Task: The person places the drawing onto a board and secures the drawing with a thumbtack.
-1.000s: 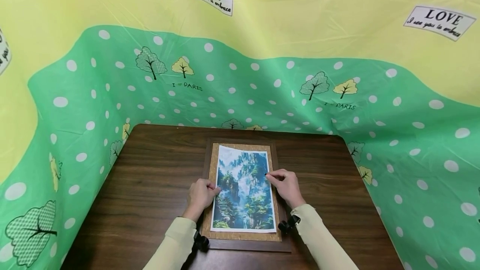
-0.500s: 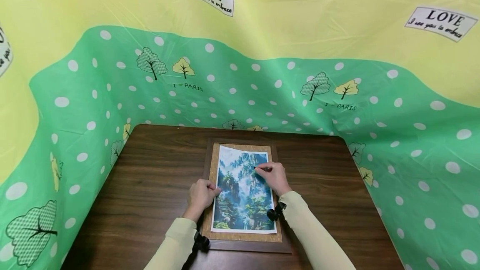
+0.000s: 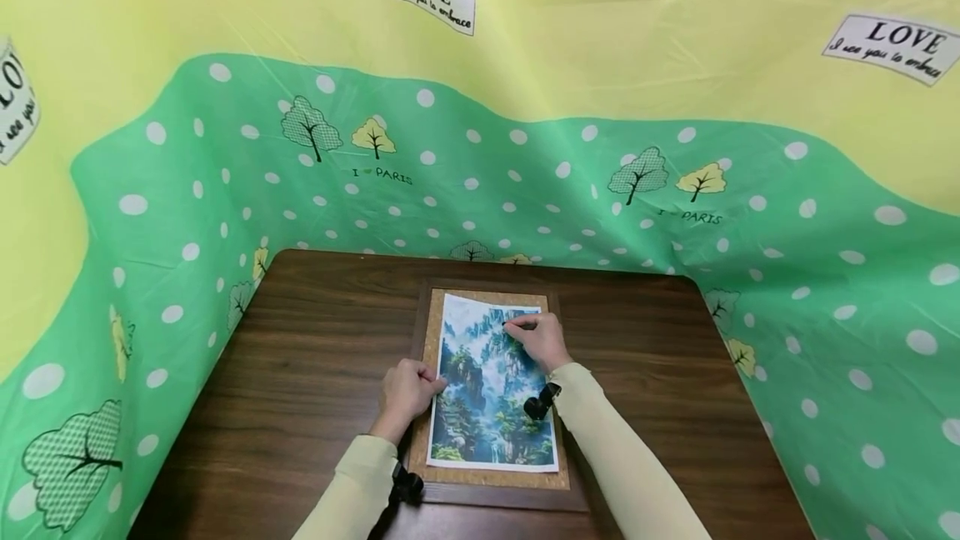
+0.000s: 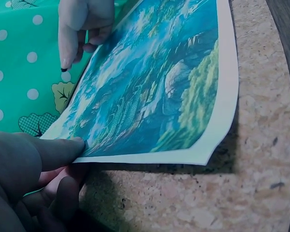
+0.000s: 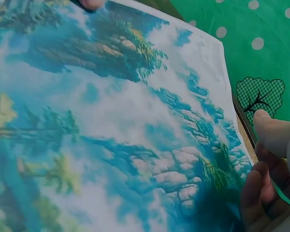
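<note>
A printed landscape picture [image 3: 487,407] with a white border lies over the cork board [image 3: 498,477]. My left hand [image 3: 407,394] pinches its left edge. In the left wrist view the thumb of that left hand [image 4: 36,159] lies on top of the paper [image 4: 183,111], with curled fingers underneath. My right hand [image 3: 542,338] is over the upper part of the picture, pinching a small black object [image 3: 505,323] between thumb and finger. The object's tip [image 4: 64,70] shows dark at the fingertip in the left wrist view; its exact kind is too small to tell.
The cork has a dark brown wooden frame [image 3: 502,497] and lies on a dark wood table [image 3: 315,357]. A green and yellow patterned cloth [image 3: 480,182] hangs behind and along both sides. Each wrist wears a black camera, like the one on the right wrist [image 3: 540,402].
My right hand has moved from the picture's right edge leftward and up over its upper part, with the small black object still pinched. The left hand keeps its place on the left edge.
</note>
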{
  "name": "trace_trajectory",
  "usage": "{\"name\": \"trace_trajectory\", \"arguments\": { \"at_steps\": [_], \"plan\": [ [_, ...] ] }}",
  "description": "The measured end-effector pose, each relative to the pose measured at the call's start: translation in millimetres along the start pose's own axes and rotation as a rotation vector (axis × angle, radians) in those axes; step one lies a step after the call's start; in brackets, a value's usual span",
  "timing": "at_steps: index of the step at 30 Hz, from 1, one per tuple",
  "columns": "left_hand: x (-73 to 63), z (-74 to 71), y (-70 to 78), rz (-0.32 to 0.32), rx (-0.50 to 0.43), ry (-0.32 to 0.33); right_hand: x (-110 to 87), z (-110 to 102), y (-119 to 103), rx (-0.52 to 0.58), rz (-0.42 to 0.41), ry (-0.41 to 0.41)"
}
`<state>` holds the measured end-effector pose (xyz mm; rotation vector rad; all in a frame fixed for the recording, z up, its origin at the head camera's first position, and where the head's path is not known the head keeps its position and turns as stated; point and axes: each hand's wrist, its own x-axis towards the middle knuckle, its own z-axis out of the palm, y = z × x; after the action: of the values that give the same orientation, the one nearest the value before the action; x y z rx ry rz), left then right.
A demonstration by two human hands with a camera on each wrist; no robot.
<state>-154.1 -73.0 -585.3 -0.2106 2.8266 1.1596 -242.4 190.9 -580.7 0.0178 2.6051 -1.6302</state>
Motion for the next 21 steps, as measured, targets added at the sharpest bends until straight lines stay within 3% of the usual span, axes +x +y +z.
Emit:
{"name": "trace_trajectory", "arguments": {
  "at_steps": [10,21],
  "plan": [
    [1.2,0.5,-2.4,0.015,-0.029,0.009,16.2,10.3,0.1,-0.069,0.034,0.028],
    [2.0,0.2,-1.3,-0.020,-0.027,-0.020,27.7,17.7,3.6,-0.111,-0.016,0.047]
  ]
}}
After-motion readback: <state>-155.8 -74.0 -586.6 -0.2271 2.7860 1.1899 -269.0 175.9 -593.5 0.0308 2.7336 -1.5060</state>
